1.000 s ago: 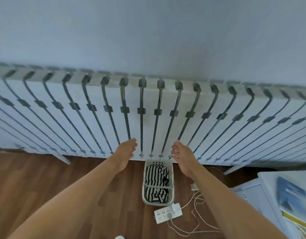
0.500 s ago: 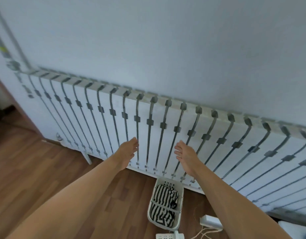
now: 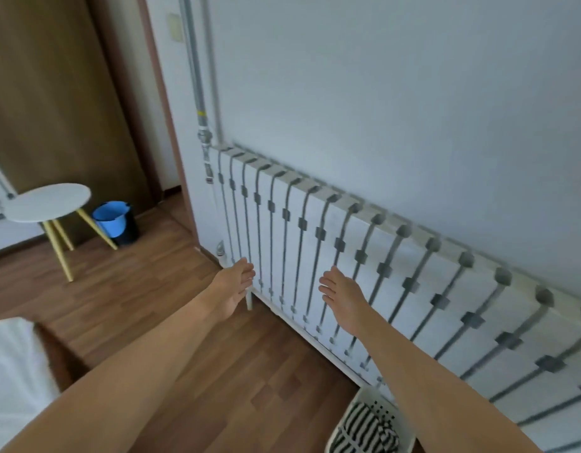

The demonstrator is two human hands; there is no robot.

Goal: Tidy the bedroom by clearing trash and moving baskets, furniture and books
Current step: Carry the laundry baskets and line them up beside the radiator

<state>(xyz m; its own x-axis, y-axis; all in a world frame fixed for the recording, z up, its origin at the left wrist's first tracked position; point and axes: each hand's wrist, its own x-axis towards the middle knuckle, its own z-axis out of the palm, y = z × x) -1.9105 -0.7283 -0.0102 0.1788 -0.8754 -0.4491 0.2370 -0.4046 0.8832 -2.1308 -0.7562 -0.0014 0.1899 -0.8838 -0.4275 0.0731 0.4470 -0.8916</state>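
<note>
Wooden floor (image 3: 171,289) bears basket (image 3: 371,391), well apart from fingers (image 3: 326,286).

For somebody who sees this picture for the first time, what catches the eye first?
Two bare arms reach forward, left hand and right hand open and empty, before a long white radiator. A white basket with striped cloth sits at lower right; a round white stool and a blue bucket stand far left.

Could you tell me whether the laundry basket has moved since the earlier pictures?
No: the basket still sits against the radiator's foot; only the camera swung left.
</note>
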